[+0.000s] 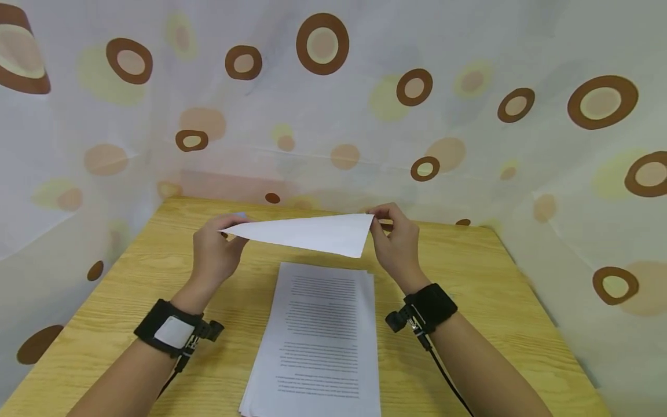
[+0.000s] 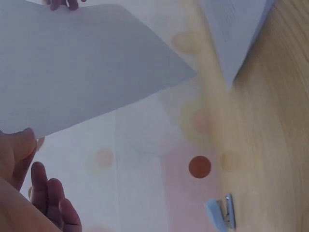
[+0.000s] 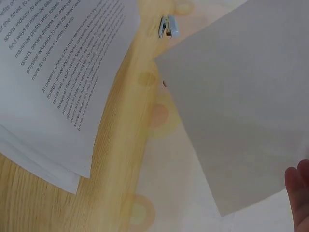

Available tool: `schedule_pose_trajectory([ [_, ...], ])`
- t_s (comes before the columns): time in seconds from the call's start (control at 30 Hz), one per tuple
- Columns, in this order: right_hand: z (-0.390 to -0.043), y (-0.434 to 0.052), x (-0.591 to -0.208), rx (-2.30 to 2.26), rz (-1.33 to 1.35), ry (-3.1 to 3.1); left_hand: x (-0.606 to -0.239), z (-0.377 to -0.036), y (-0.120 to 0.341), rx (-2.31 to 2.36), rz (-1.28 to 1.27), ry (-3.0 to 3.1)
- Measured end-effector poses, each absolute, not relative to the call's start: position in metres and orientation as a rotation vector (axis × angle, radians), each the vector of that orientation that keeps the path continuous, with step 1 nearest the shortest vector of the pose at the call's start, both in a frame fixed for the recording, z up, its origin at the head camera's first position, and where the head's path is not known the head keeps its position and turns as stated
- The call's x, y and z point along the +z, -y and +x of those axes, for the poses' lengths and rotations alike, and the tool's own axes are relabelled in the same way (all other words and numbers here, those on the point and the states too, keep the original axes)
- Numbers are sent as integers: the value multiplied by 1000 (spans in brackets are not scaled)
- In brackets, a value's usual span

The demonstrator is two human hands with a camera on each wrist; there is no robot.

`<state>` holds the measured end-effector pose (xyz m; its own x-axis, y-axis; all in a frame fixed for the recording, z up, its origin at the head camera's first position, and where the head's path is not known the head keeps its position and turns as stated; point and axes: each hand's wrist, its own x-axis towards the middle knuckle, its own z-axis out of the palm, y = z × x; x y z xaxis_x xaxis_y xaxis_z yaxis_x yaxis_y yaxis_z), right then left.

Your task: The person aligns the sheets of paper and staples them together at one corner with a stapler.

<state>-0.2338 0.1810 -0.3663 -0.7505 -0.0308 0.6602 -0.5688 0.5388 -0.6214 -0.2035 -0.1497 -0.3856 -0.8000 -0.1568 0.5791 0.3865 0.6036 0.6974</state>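
Between both hands a white sheet of paper (image 1: 307, 233) is held up above the table, seen nearly edge-on in the head view. My left hand (image 1: 216, 249) pinches its left edge between thumb and fingers. The right hand (image 1: 397, 246) grips the opposite edge near a corner. The faces of the sheet (image 2: 91, 67) seen from the wrists look blank; whether it is one sheet or a few, I cannot tell. Below and nearer lies a stack of printed pages (image 1: 323, 336), text side up, its edges slightly uneven. Neither hand touches the stack.
A small light-blue stapler (image 3: 168, 27) lies on the wooden table (image 1: 469, 313) near its far edge; in the head view my left hand mostly hides it. Patterned white sheeting (image 1: 323, 116) stands behind and on both sides. Cabled cameras are strapped to both wrists.
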Motion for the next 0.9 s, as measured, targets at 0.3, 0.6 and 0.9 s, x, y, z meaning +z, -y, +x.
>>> schedule_pose_trajectory([
  [0.3, -224, -189, -367, 1073, 495, 2189, -369, -203, 143, -1152, -325, 2064],
  [0.6, -219, -194, -369, 1048, 549, 2190, -357, -198, 139, -1239, -322, 2037],
  [0.9, -203, -198, -373, 1106, 554, 2246, -352, -194, 139, -1260, -324, 2086],
])
